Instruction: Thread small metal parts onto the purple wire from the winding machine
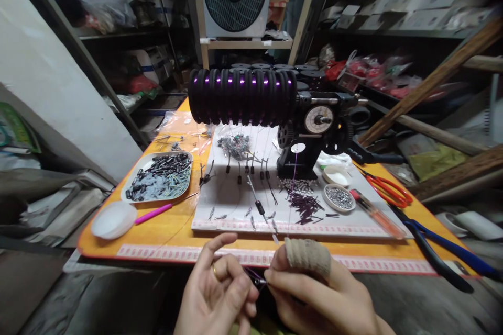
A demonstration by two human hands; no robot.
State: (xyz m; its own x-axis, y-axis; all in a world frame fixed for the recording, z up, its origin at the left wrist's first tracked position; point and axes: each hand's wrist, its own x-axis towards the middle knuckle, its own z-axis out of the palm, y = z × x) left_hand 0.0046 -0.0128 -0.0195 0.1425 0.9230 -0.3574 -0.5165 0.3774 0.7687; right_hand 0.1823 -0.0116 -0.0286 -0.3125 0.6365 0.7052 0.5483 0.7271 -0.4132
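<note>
My right hand, with a tan wrap round one finger, is closed in a pinch at the table's front edge. From the winding machine a thin purple line runs down to it. Between the hands hangs a small dark shiny piece with purple strands beside it; its kind is unclear. My left hand, a gold ring on one finger, has its index finger raised and the thumb pressed to curled fingers by the strands. Just beyond, a dark weight with a wire stem lies on the white board.
Black spools with purple line sit on the winding machine. A tray of small parts stands left, near a pink pen-like tool. Dark short tubes, a dish of metal bits, a cutter, orange scissors and blue-handled pliers lie right.
</note>
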